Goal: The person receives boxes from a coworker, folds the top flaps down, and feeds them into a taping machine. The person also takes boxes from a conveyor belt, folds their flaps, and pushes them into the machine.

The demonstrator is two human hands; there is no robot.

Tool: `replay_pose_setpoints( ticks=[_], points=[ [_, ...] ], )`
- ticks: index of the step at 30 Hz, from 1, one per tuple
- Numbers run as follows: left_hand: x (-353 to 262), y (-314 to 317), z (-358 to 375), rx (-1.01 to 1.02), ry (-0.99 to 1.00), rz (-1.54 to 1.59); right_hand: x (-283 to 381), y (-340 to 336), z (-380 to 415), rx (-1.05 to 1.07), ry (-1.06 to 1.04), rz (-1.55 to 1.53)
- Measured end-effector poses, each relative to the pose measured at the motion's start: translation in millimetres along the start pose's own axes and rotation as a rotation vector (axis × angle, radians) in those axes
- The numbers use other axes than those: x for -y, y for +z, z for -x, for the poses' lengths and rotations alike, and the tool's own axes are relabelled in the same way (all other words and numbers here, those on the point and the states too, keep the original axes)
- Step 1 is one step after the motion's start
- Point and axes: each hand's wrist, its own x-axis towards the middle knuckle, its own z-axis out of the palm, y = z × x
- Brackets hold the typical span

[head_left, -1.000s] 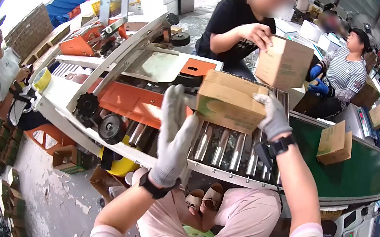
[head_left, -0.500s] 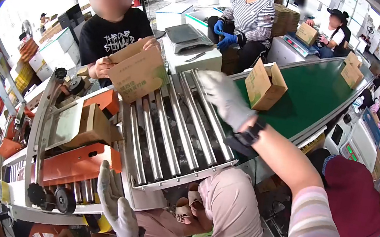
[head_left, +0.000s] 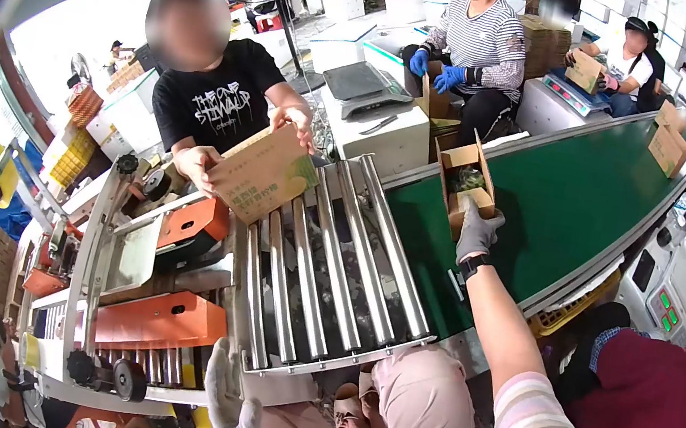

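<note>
My right hand (head_left: pixel 478 232), in a grey glove, reaches over the green conveyor belt (head_left: pixel 564 197) and grips the near end of an open cardboard box (head_left: pixel 461 177). The box's flaps stand up, and something dark green lies inside. My left hand (head_left: pixel 236 409), in a pale glove, is low beside the roller table's near corner. Its fingers are stretched out and it holds nothing. Across the steel rollers (head_left: pixel 333 276), a person in a black T-shirt holds another cardboard box (head_left: pixel 266 172) with both hands, tilted above the rollers.
Left of the rollers stands a box-sealing machine with orange side guides (head_left: pixel 161 324). A scale (head_left: pixel 366 86) rests on a white box behind the rollers. More cardboard boxes (head_left: pixel 667 150) ride at the belt's far end. People sit along both sides, one in dark red close on my right.
My right hand has moved right from above the rollers and taken hold of the box on the belt. The cardboard box between the machine's orange guides is no longer visible there.
</note>
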Motion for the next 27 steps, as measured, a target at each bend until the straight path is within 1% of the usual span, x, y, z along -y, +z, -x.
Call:
replay_pose_setpoints(
  ticks=[2, 4, 5, 7, 8, 9, 11, 13, 14, 15, 17, 18, 19, 20, 21, 22, 23, 24, 25, 27],
  points=[
    [4, -1, 6, 0.001, -0.016, -0.006, -10, 7, -2, -0.016, 0.003, -0.003],
    [4, -3, 12, 0.010, -0.034, -0.010, -20, 6, -13, 0.099, -0.035, -0.422],
    [1, 0, 14, 0.033, -0.007, -0.001, -26, 1, -24, 0.170, -0.091, -0.577],
    [4, -2, 17, 0.086, 0.048, -0.053, -38, -21, -58, 0.651, 0.138, -0.862],
    [-1, 0, 18, 0.096, 0.018, -0.059, -35, -38, -57, 0.686, 0.234, -0.908],
    [-3, 0, 17, 0.132, 0.033, -0.072, 4, -67, -13, 0.510, 0.271, -0.760],
    [1, -3, 15, 0.170, 0.006, -0.087, -3, -96, -46, 0.957, 0.210, -0.789],
    [3, 1, 5, 0.140, -0.017, 0.007, 49, -140, 9, 1.101, 0.141, -0.693],
    [4, 6, -4, 0.127, -0.056, 0.107, 61, -153, 25, 1.216, 0.139, -0.654],
    [5, 11, -14, 0.115, -0.089, 0.207, 77, -159, 46, 1.230, 0.144, -0.645],
    [13, 14, -41, 0.159, -0.188, 0.295, 103, -158, 95, 1.248, 0.210, -0.446],
    [17, 16, -52, 0.161, -0.176, 0.299, 107, -156, 114, 1.307, 0.274, -0.412],
    [19, 19, -63, 0.188, -0.170, 0.348, 92, -143, 119, 1.356, -0.120, -0.224],
    [18, 20, -71, 0.227, -0.158, 0.434, 88, -141, 119, 1.421, -0.118, -0.196],
    [16, 21, -78, 0.266, -0.143, 0.520, 105, -140, 145, 1.485, -0.116, -0.168],
    [15, 24, -85, 0.287, -0.173, 0.473, 128, -137, 177, 1.503, 0.076, -0.044],
    [14, 24, -92, 0.308, -0.206, 0.427, 138, -136, 188, 1.534, 0.049, 0.012],
    [11, 20, -99, 0.401, -0.229, 0.320, 141, -131, 189, 1.522, 0.051, 0.035],
    [6, 18, -101, 0.395, -0.227, 0.321, 143, -125, 187, 1.506, 0.052, 0.058],
    [-5, 16, -104, 0.410, -0.054, -0.005, 154, -117, 180, 1.435, -0.506, 0.212]
  ],
)
